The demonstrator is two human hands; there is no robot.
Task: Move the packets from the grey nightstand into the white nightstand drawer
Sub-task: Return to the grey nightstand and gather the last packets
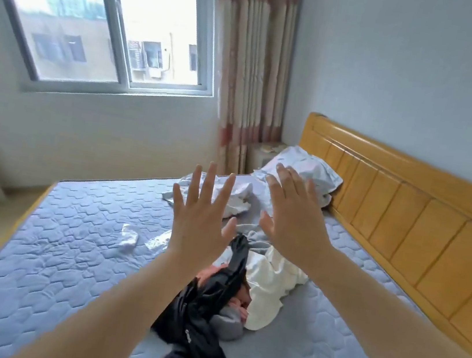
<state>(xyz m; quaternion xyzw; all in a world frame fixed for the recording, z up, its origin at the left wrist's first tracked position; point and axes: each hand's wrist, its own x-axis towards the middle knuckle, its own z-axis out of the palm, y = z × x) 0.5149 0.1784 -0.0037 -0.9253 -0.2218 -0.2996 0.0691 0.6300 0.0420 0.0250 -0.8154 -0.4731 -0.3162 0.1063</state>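
I am seeing left hand (198,224) and right hand (294,222) hovering over the mattress (67,246), fingers spread wide, holding nothing. White nightstand (262,156) is standing at twelve o'clock, beside the headboard (404,220); I cannot make out any packets.

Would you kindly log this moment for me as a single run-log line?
left hand: open, raised, empty | right hand: open, raised, empty | below: clothes pile on mattress | white nightstand: far corner by curtain

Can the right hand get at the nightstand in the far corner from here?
Probably not. The right hand is raised open over the mattress; the pale nightstand stands beyond the bed's far side, partly hidden by the pillow. The person would likely have to walk round.
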